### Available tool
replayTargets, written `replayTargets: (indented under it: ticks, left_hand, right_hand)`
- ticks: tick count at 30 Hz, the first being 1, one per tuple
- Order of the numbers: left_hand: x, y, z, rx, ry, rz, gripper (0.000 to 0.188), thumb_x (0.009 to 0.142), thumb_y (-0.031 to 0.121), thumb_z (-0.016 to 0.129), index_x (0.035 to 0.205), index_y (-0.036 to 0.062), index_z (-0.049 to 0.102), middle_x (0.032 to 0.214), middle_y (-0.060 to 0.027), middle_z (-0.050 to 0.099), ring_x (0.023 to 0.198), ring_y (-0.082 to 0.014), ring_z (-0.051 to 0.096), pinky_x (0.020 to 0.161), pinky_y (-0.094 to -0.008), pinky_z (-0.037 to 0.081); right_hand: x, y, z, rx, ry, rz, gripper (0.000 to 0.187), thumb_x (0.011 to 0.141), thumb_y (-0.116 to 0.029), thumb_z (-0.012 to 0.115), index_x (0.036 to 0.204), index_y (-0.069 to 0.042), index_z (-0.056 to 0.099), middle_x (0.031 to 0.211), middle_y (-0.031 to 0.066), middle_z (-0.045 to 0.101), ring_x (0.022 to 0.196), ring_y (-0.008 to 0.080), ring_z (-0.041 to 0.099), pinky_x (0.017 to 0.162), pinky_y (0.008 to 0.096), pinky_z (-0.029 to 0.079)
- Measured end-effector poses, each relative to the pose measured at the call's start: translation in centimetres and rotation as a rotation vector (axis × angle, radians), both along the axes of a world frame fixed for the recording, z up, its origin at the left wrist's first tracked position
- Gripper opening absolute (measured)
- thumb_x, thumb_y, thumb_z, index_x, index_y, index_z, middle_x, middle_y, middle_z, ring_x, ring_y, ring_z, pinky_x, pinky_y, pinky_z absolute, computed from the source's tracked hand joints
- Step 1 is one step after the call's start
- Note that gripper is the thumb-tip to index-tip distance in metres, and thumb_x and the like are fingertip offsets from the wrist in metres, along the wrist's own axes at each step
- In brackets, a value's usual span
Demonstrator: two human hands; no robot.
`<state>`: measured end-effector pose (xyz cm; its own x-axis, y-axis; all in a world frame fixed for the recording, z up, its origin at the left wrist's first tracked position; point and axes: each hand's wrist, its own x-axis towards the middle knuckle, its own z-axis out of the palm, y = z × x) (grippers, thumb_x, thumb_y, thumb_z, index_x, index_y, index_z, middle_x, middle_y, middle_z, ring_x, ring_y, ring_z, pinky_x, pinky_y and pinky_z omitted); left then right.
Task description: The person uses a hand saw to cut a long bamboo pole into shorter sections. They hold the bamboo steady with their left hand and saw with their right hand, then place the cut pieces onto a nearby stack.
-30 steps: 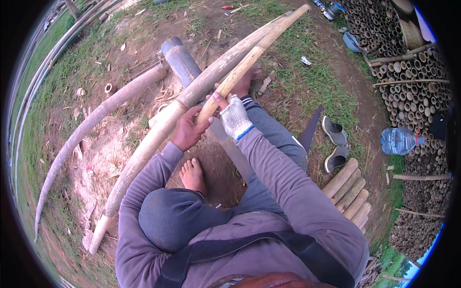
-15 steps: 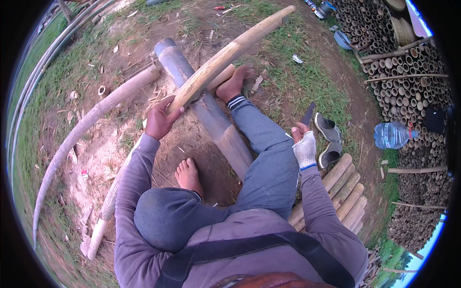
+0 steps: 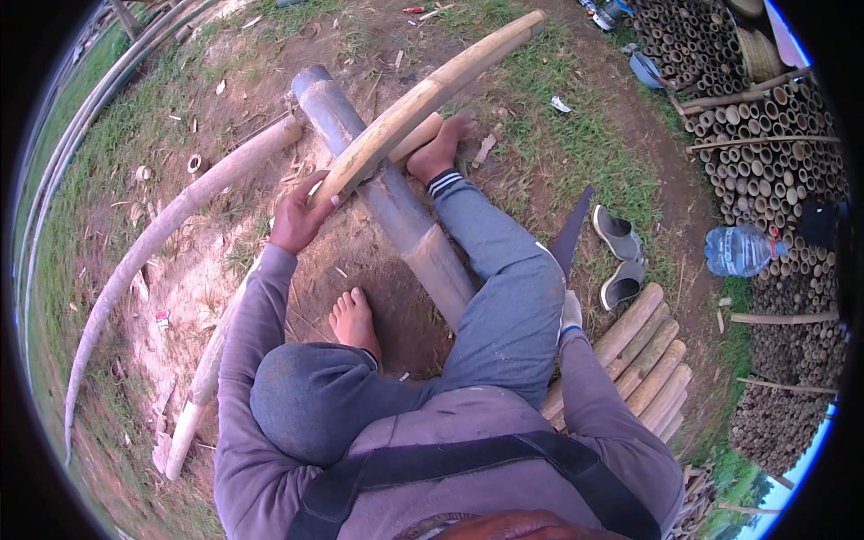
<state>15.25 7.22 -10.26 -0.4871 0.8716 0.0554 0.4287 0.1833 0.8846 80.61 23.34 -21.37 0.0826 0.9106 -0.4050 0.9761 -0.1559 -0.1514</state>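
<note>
My bare left hand (image 3: 301, 216) is closed round the near end of a long, pale bamboo pole (image 3: 432, 94). That pole lies slantwise across a thick grey bamboo log (image 3: 396, 216), its far end raised toward the upper right. My right hand (image 3: 571, 310), in a white glove, is low beside my right knee, which hides its fingers. From behind the knee a dark saw blade (image 3: 569, 236) points up and away, in line with that hand; its handle is hidden. Both bare feet are on the ground, one on each side of the log.
Cut bamboo lengths (image 3: 643, 351) lie at my right, near a pair of sandals (image 3: 619, 256). Farther right are a large water bottle (image 3: 742, 251) and stacked bamboo (image 3: 765, 171). On the left a curved pole (image 3: 171, 220) rests amid sawdust, and another pole (image 3: 193, 409) lies beneath my left forearm.
My right hand has drawn back toward me, down behind the knee, and more of the saw blade shows. My left hand keeps its hold on the pole, which has shifted slightly.
</note>
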Motion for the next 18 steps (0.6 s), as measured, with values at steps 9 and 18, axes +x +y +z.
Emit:
replayTargets:
  ticks: [9, 18]
  left_hand:
    - [-0.9, 0.8, 1.1, -0.331, 0.326, 0.031, 0.065, 0.099, 0.059, 0.072, 0.146, 0.0137, 0.069, 0.137, -0.0237, 0.071, 0.116, -0.0437, 0.074, 0.101, -0.0493, 0.057]
    - [-1.9, 2.5, 2.0, -0.544, 0.732, -0.040, 0.055, 0.097, 0.055, 0.075, 0.136, 0.0165, 0.076, 0.120, -0.0172, 0.078, 0.109, -0.0371, 0.076, 0.098, -0.0485, 0.059]
  right_hand:
    - [0.1, -3.2, 0.1, 0.043, -0.298, 0.028, 0.036, 0.102, -0.036, 0.072, 0.103, -0.001, 0.076, 0.092, 0.0124, 0.076, 0.085, 0.0231, 0.072, 0.079, 0.0393, 0.054]
    - [-0.7, -0.8, 1.7, 0.125, -0.359, 0.055, 0.034, 0.101, -0.037, 0.073, 0.096, -0.003, 0.074, 0.086, 0.0079, 0.073, 0.078, 0.0228, 0.069, 0.072, 0.0380, 0.053]
